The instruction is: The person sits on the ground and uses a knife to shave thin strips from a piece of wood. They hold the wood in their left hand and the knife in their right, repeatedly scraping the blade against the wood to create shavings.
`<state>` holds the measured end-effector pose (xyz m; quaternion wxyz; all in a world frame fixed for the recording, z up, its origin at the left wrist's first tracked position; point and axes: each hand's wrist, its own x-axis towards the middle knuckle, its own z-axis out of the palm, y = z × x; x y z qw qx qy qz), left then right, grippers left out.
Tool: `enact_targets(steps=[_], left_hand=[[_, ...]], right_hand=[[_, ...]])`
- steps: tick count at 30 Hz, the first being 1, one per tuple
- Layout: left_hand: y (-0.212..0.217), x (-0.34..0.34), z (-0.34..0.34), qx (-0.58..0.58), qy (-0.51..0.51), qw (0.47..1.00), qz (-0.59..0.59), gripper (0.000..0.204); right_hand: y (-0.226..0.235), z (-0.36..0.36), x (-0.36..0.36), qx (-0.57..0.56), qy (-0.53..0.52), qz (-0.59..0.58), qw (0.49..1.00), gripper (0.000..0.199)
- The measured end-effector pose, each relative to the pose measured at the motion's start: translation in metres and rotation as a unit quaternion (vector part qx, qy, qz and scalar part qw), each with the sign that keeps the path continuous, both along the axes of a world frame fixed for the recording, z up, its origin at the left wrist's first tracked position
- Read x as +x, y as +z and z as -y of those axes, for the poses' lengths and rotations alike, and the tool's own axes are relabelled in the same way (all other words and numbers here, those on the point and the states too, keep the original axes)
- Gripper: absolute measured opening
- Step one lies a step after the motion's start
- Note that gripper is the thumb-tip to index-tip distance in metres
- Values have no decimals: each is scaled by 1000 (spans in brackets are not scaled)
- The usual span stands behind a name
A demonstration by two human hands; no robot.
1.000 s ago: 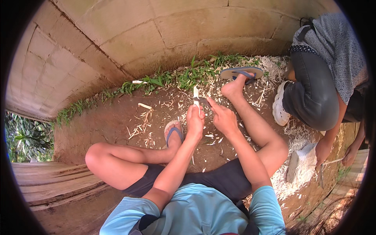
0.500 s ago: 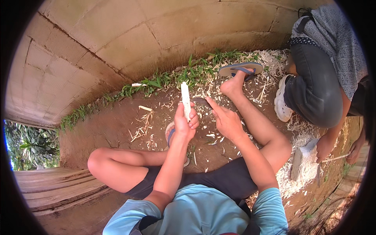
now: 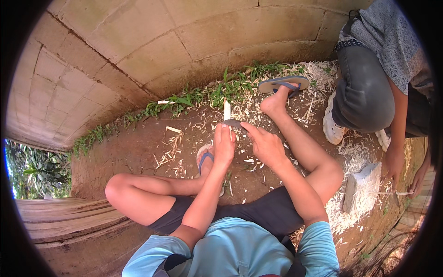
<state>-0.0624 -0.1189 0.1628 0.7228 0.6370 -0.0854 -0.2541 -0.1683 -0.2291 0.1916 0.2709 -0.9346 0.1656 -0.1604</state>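
Head view: left hand (image 3: 224,147) grips a pale wooden stick (image 3: 227,110), right hand (image 3: 264,145) holds a knife blade (image 3: 233,123) against it; a slip risks cutting fingers.

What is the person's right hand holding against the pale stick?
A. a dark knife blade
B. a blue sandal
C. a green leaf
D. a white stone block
A: the right hand holds a dark knife blade across the pale stick, which the left hand grips upright.

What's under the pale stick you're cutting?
Under the pale stick lies brown dirt ground strewn with pale shavings. The left hand grips its lower end, hiding that part; the right hand holds a dark blade against it.
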Motion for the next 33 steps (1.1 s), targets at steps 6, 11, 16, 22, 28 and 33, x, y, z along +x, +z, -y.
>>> enact_targets(steps=[6, 11, 16, 22, 28, 33], left_hand=[[12, -1, 0, 10, -26, 999, 33, 33], [26, -9, 8, 27, -37, 997, 64, 37], [19, -49, 0, 88, -106, 985, 104, 39], [17, -22, 1, 31, -57, 995, -74, 38], [44, -24, -5, -3, -49, 995, -89, 39], [72, -28, 11, -56, -115, 987, -97, 39]], right_hand=[[2, 3, 3, -6, -44, 12, 999, 44], [-5, 16, 12, 7, -114, 57, 992, 36], [7, 62, 3, 16, -205, 53, 977, 33], [29, 38, -16, 55, -133, 89, 986, 32], [53, 45, -27, 59, -129, 132, 981, 31], [88, 56, -59, 86, -163, 142, 973, 32]])
